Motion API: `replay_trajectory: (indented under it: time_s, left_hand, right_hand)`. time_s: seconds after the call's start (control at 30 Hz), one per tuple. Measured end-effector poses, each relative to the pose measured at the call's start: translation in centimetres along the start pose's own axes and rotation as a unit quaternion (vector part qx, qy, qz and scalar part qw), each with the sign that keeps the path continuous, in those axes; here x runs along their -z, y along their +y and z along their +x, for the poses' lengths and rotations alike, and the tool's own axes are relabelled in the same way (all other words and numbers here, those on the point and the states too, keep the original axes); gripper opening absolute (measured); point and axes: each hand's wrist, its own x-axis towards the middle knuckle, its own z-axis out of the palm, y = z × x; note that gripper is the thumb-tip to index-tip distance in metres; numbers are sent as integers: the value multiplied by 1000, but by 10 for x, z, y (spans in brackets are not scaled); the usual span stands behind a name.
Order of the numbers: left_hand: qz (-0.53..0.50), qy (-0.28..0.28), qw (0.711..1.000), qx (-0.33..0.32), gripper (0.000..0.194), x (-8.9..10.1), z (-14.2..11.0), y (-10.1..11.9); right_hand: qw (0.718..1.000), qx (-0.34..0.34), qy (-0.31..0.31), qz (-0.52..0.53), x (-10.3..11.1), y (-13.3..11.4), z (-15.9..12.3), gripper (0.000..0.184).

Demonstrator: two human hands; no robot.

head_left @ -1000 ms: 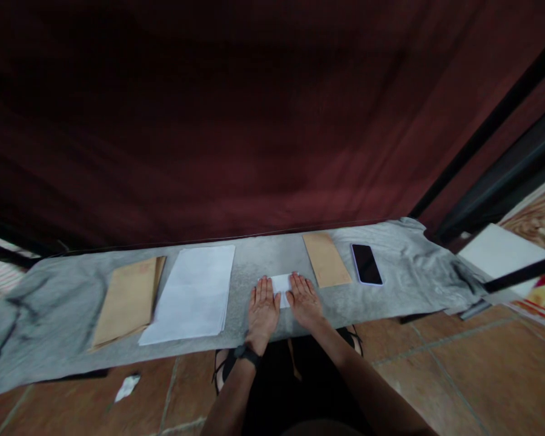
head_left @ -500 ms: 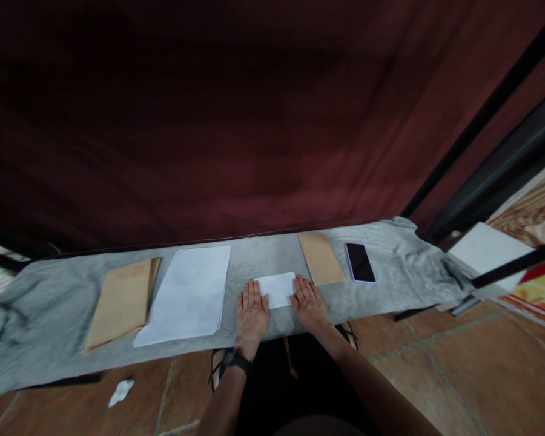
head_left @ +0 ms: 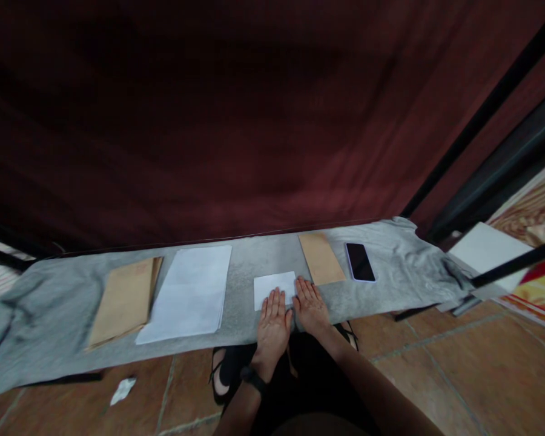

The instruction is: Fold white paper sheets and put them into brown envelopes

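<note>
A small white piece of paper (head_left: 264,287), perhaps folded, lies flat on the grey cloth before me. My left hand (head_left: 274,324) rests palm down over its lower middle, fingers stretched forward and a dark band on the wrist. Flat at the paper's right edge is my right hand (head_left: 310,304), its fingers also extended. Just beyond it sits a single brown envelope (head_left: 321,258). To the left of the hands is a stack of large white sheets (head_left: 188,293). My palms hide the lower right part of the small paper.
Brown envelopes (head_left: 122,300) are stacked at the left. A phone (head_left: 360,262) lies right of the single envelope. The grey cloth (head_left: 402,272) covers a narrow bench against a dark red curtain (head_left: 263,151). Crumpled white tissue (head_left: 123,391) is on the tiled floor.
My left hand has moved right, from the paper's left edge onto its lower middle. The right hand stays almost where it was at the right edge.
</note>
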Motion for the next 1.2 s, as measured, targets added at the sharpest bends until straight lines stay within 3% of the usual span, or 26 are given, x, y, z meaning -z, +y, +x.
replay_trajectory:
  time_s: [0.23,0.43,0.87,1.07,1.2]
  left_hand:
    - [21,7,999,35,56,6,-16,-23]
    - [32,-8,999,21,53,14,-19,-24]
    - [18,23,997,71,56,21,-36,-41]
    - [-61,35,986,151,48,24,-18,-42]
    - [-210,62,945,242,45,25,5,-47]
  right_hand:
    - [1000,-2,19,12,9,-4,-2,52]
    - [993,108,-9,55,19,-25,-20,50]
    - [996,74,15,38,24,-7,-37,54]
    - [998,48,22,40,23,-15,-36,50]
    - [999,27,18,38,22,-20,-32,46]
